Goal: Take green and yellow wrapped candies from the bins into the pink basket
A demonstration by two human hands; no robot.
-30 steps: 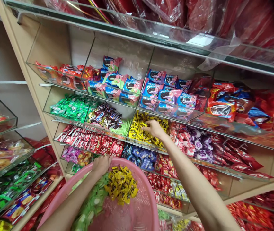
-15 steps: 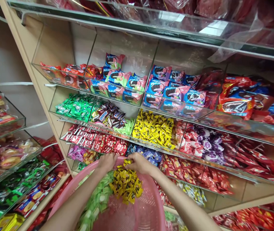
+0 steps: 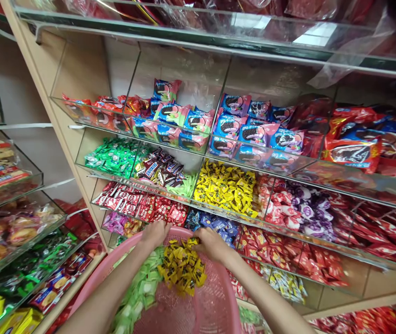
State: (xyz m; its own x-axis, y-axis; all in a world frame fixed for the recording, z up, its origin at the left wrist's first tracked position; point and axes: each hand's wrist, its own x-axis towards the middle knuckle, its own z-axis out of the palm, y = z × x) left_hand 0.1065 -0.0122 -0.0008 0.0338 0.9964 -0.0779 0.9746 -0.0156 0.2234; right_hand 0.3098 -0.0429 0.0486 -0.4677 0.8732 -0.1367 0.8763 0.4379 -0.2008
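Note:
A pink plastic mesh basket (image 3: 223, 297) is in front of me, tilted, its far rim close to the shelves. My left hand (image 3: 156, 233) is closed over that far rim. To the right, my right hand (image 3: 212, 244) reaches over the rim with its fingers curled down at the edge of a pile of yellow-wrapped candies (image 3: 183, 268). Its fingertips are partly hidden, so I cannot tell what is in them. Light green wrapped candies (image 3: 142, 290) run along the left side inside the basket.
Glass-fronted shelves (image 3: 170, 192) hold more yellow candies (image 3: 225, 189), Snickers bars (image 3: 161, 168), green candies (image 3: 112, 157) and purple candies (image 3: 309, 208). Above are blue cookie packs (image 3: 253, 130). A second shelf unit (image 3: 13, 204) stands at left. Plastic film (image 3: 351, 60) hangs at upper right.
My right hand has drawn back a little to the right, off the top of the yellow candies. My left hand stays on the rim. The view has shifted slightly.

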